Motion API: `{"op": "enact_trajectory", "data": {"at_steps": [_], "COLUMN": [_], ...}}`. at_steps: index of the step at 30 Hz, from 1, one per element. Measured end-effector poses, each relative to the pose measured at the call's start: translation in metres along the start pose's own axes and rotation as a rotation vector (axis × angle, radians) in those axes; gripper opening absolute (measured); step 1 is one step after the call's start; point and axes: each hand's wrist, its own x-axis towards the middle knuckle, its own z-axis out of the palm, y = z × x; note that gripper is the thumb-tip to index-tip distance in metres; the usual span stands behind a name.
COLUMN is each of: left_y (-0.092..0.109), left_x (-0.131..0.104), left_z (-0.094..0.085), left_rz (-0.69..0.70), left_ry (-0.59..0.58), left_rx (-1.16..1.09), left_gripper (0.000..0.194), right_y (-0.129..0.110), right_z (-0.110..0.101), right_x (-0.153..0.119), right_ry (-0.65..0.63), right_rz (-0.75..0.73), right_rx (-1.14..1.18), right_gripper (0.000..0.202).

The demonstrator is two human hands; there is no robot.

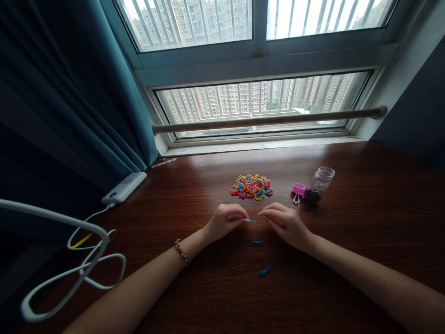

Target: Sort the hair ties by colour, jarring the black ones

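Note:
My left hand [227,221] is pinched closed on one end of a small blue rubber band [253,221], which sticks out to the right of the fingertips. Opposite it, my right hand [287,225] hovers close by, its fingers loosely stretched toward the band, with a small gap between them. Below the hands lie two more blue bands: a folded dark one [257,243] and a looped one [264,271]. Just beyond my hands is a heap of small multicoloured bands [251,187]; their exact kind is hard to make out.
At the back right stand a clear glass jar [323,178], a dark bundle [312,196] and a pink banded item [299,189]. On the left, a white power strip [124,187] and looping white cable [100,232] sit near the blue curtain [114,93]. The brown tabletop [194,287] meets the window.

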Motion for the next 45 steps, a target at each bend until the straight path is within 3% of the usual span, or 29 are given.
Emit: {"op": "enact_trajectory", "data": {"at_steps": [2,3,7,12,16,20,24,29,34,40,45], "left_y": [0.009,0.013,0.016,-0.009,-0.026,-0.029,-0.026,-0.026,-0.027,-0.027,-0.029], "left_x": [0.0,0.0,0.0,0.002,0.002,0.002,0.002,0.002,0.002,0.001,-0.003], "left_z": [0.006,0.009,0.009,-0.008,-0.013,-0.01,-0.01,-0.01,-0.01,-0.01,-0.008], "left_rz": [0.099,0.154,0.264,0.128,-0.021,-0.109,-0.112,-0.078,-0.026,0.078,0.02], "left_ry": [-0.118,-0.17,-0.254,-0.086,-0.093,-0.155,-0.177,-0.179,-0.154,-0.053,0.129], "left_rx": [-0.057,-0.069,0.069,0.545,0.716,0.711,0.695,0.706,0.702,0.602,0.417], "left_gripper": [0.011,0.009,0.009,0.02,0.034,0.042,0.041,0.034,0.033,0.027,0.014], "right_y": [0.013,0.02,0.042,0.052,0.049,0.047,0.052,0.055,0.052,0.044,0.037], "right_z": [-0.003,-0.003,0.001,0.009,0.008,0.002,-0.001,0.0,-0.001,-0.005,-0.006], "right_x": [0.003,0.005,0.007,0.004,0.003,0.004,0.003,0.002,0.003,0.005,0.007], "right_ry": [0.156,0.169,0.031,-0.043,0.021,0.125,0.223,0.158,0.247,0.369,0.39], "right_rz": [0.07,0.077,0.069,0.12,0.151,0.173,0.209,0.186,0.232,0.259,0.243], "right_rx": [-0.107,-0.16,-0.333,-0.472,-0.471,-0.365,-0.252,-0.288,-0.214,-0.138,-0.053], "right_gripper": [0.021,0.021,0.028,0.037,0.031,0.025,0.025,0.023,0.025,0.024,0.02]}}
